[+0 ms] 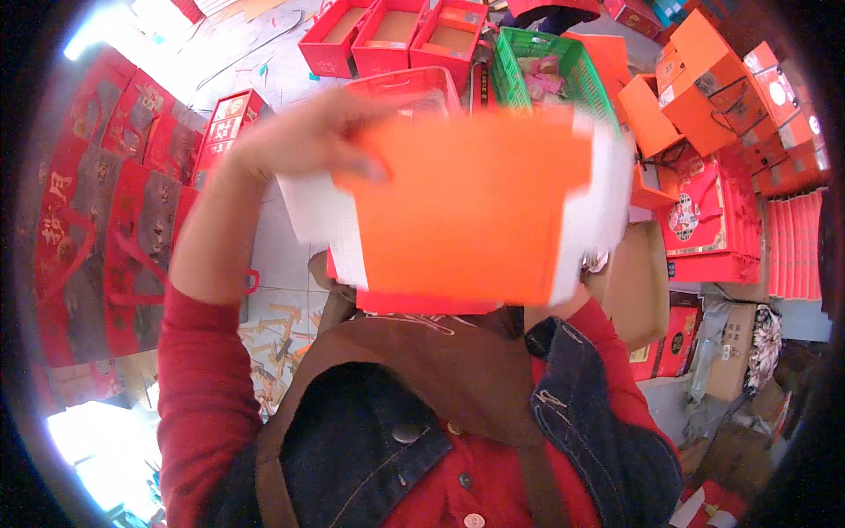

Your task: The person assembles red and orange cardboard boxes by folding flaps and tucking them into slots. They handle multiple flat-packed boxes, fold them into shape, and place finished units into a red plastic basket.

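Note:
Raised in front of my chest is an orange card piece (462, 211) with stepped side edges, blurred by motion. My left hand (321, 136) grips it at the upper left corner, with the thumb on its face. White card parts (603, 198) stick out on both sides behind it; I cannot tell whether they belong to the same piece. My right hand (568, 305) is almost wholly behind the card at its lower right; only a bit near the wrist shows and its fingers are hidden. A red edge (422, 304) shows just under the card.
Red open boxes (387, 31) and a green plastic basket (550, 66) stand ahead. Red gift boxes (88, 211) line the left. Orange boxes (704, 84) pile up at the right above a red box (709, 211). Scraps (286, 339) litter the floor at left.

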`<state>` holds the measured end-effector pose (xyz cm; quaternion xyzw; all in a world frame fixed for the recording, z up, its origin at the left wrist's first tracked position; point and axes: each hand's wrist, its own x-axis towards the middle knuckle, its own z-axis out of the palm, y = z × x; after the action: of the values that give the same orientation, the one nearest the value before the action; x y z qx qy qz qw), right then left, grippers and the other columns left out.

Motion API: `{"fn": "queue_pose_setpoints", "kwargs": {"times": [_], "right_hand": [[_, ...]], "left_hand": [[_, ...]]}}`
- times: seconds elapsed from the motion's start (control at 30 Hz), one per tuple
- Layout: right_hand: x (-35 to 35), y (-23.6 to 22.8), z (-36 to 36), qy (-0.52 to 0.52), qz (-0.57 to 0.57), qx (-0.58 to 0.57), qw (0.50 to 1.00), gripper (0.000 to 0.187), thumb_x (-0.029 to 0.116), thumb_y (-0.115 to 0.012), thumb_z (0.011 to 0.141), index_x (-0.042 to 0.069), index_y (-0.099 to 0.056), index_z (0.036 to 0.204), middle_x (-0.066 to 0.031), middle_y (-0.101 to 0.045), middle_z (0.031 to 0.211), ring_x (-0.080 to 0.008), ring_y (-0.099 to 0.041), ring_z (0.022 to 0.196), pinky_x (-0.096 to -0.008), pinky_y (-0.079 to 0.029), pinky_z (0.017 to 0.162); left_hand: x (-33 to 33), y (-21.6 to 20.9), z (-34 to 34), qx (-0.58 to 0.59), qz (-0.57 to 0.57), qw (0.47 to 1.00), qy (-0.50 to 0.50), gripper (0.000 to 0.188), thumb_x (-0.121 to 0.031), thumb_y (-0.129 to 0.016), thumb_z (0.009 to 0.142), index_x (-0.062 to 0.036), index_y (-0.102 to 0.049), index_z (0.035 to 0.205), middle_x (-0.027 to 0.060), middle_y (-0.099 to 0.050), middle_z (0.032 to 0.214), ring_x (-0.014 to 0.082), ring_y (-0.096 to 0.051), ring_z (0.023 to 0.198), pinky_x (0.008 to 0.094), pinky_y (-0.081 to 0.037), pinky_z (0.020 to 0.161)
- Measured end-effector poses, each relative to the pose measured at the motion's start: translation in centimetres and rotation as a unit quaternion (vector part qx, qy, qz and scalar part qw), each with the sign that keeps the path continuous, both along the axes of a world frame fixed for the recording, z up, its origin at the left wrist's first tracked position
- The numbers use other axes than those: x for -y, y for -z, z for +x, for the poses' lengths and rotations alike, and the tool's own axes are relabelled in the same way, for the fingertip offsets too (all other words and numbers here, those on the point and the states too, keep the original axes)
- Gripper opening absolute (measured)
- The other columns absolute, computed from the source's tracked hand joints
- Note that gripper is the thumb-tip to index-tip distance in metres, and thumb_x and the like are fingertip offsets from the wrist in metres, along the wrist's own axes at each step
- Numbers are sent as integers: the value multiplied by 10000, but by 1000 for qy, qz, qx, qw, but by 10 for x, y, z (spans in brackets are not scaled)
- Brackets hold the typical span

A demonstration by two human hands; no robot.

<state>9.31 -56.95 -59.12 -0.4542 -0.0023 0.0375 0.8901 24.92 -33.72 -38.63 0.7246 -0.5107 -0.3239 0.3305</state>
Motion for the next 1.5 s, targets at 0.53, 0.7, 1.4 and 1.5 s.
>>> {"fn": "queue_pose_setpoints", "kwargs": {"times": [0.53,0.7,1.4,1.5], "right_hand": [[-41,-58,-72,-140,-790,121,584,907,347,-796,606,10,-365,1330,-213,-255,1440,-421,-190,1349,-501,-217,1074],[-10,-71,-65,40,-643,11,764,394,251,-683,781,-5,-575,1061,-155,-588,1052,-239,-561,1000,-352,-443,862],[-26,-102,-39,-97,-750,-122,642,475,409,-525,868,33,-562,1156,-173,-619,1040,-346,-563,976,-420,-446,880],[-17,-96,-45,78,-660,170,728,94,59,-572,782,-8,-511,809,-44,-510,665,-146,-495,589,-247,-408,558]], "left_hand": [[-22,149,-132,326,145,934,-28,1220,-587,-788,442,-131,-239,1432,266,-194,1445,475,-152,1341,603,-165,1059],[-27,139,-127,331,172,927,-47,1261,-573,-811,400,-131,-238,1433,292,-198,1431,484,-189,1322,603,-183,1052],[-30,179,-129,516,-26,840,-167,866,-356,-638,746,-172,-171,1452,296,-284,1390,420,-362,1243,604,-317,939],[-31,116,-103,216,-65,961,-158,1138,-379,-793,566,-53,-140,1440,279,-379,1317,401,-436,1161,525,-360,927]]}}
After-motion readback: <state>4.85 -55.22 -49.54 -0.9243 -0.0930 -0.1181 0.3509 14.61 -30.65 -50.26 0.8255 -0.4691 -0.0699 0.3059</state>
